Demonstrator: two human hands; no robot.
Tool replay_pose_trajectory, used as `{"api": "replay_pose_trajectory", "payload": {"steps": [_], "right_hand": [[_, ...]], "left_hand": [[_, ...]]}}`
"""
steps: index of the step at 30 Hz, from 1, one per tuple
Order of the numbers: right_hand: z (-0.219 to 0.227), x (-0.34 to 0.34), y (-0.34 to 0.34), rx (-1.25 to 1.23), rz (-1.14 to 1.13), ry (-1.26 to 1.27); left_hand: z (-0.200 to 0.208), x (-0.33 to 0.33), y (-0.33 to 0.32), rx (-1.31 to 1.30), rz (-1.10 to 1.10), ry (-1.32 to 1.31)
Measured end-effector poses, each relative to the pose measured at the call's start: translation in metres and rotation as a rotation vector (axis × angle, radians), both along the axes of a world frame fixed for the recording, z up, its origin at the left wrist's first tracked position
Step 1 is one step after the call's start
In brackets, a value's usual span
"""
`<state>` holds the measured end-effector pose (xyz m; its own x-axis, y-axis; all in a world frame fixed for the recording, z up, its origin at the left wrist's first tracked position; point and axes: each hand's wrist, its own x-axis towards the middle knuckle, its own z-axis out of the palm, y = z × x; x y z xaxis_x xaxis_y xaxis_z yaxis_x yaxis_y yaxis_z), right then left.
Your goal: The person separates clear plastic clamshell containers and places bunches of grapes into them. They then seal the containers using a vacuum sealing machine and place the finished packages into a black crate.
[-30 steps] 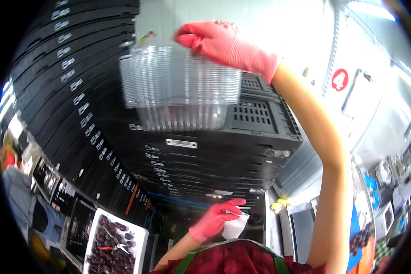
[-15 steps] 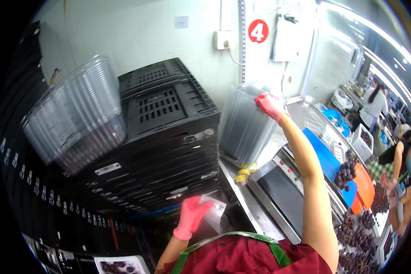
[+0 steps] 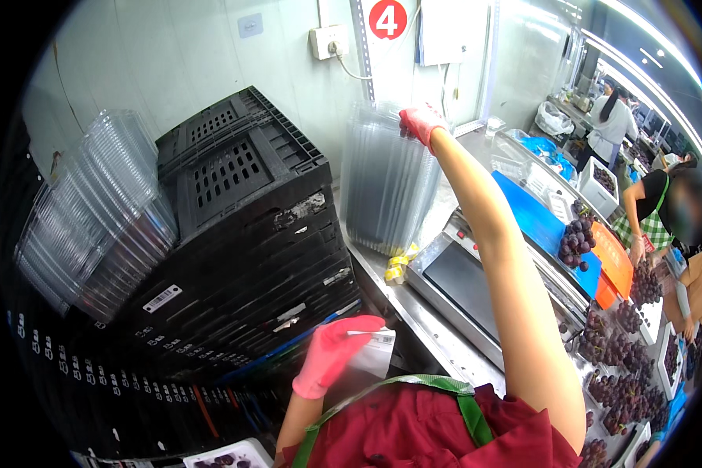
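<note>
Up at the back, my right hand (image 3: 424, 126), in a pink glove, has its fingers closed on the top rim of a tall nested stack of clear plastic containers (image 3: 384, 187). The stack stands upright on a metal counter, beside a roll of yellow tape (image 3: 398, 267). Low and close to my body, my left hand (image 3: 333, 355), also gloved in pink, pinches a thin, clear plastic piece with a white printed label (image 3: 375, 353). Whether it is a bag or a sheet I cannot make out.
Black stacked crates (image 3: 234, 179) rise at the left, with more clear containers (image 3: 101, 210) on them. A flat weighing scale (image 3: 460, 288) sits right of the stack. Grapes (image 3: 577, 243) and blue and orange boards lie at the right, where other people work.
The view has shifted, so the crates and stack appear further left. My right hand stays on the container stack's rim; my left still holds the labelled plastic piece.
</note>
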<state>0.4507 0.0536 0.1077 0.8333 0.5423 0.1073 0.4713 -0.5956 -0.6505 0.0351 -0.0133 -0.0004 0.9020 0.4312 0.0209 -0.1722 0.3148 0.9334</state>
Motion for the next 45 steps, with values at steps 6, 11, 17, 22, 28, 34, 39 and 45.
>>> {"api": "replay_pose_trajectory", "payload": {"steps": [6, 11, 17, 22, 28, 34, 39, 45], "right_hand": [[0.003, -0.023, -0.020, 0.031, -0.053, -0.325], [0.012, -0.029, -0.020, -0.336, 0.119, -0.535], [0.039, -0.018, -0.049, 0.487, -0.170, -0.431], [0.083, -0.069, -0.141, 0.854, 0.275, -0.036], [0.103, -0.159, -0.243, 0.378, 0.306, 0.293], [0.089, -0.188, -0.266, 0.158, 0.337, 0.369], [0.091, -0.195, -0.263, 0.134, 0.299, 0.347], [0.094, -0.202, -0.254, 0.076, 0.352, 0.273]], "left_hand": [[-0.004, 0.009, -0.010, 0.015, -0.046, 0.001], [-0.006, 0.015, -0.012, 0.005, -0.062, 0.034], [0.004, 0.011, -0.013, 0.015, -0.205, 0.092], [0.013, 0.028, -0.013, 0.080, -0.097, 0.059], [0.041, 0.072, -0.008, 0.057, -0.066, -0.304], [0.068, 0.092, -0.038, 0.127, -0.049, -0.229], [0.078, 0.087, -0.048, 0.112, 0.004, -0.277], [0.071, 0.075, -0.033, 0.255, 0.040, -0.055]]}}
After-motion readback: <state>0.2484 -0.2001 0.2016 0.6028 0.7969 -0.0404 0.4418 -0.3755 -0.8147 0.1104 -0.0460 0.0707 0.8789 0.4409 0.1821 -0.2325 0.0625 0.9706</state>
